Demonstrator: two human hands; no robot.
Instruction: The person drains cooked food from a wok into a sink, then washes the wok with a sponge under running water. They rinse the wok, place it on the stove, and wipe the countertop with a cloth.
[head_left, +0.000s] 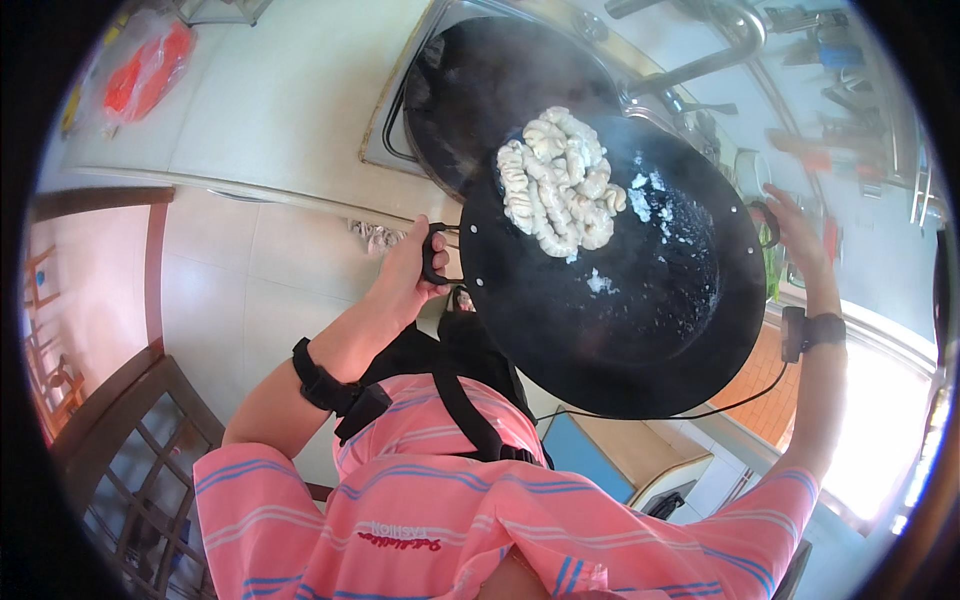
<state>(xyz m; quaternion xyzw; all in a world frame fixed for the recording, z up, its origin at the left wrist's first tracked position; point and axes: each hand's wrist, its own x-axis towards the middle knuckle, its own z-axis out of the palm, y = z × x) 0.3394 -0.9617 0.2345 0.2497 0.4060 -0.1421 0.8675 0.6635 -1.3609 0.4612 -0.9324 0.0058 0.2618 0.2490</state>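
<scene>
A large black wok (637, 315) is held tilted by its two side handles, over the counter's edge. My left hand (416, 262) grips the handle on the picture's left side. On the far right my right hand (795, 225) is at the opposite handle, its fingers partly hidden behind the rim. A clump of pale, ruffled food pieces (562, 180) lies at the upper left of the wok, near the rim. White residue (645, 199) sticks to the wok's inner surface. Just beyond stands a second dark pan (495, 82) on the stove, with steam around it.
A metal pipe or faucet (705, 64) reaches in above the stove. Utensils (840, 52) hang at the upper right. On the pale countertop (285, 97), a red item in a plastic bag (150, 71) lies far left. A wooden chair (142, 450) stands at lower left.
</scene>
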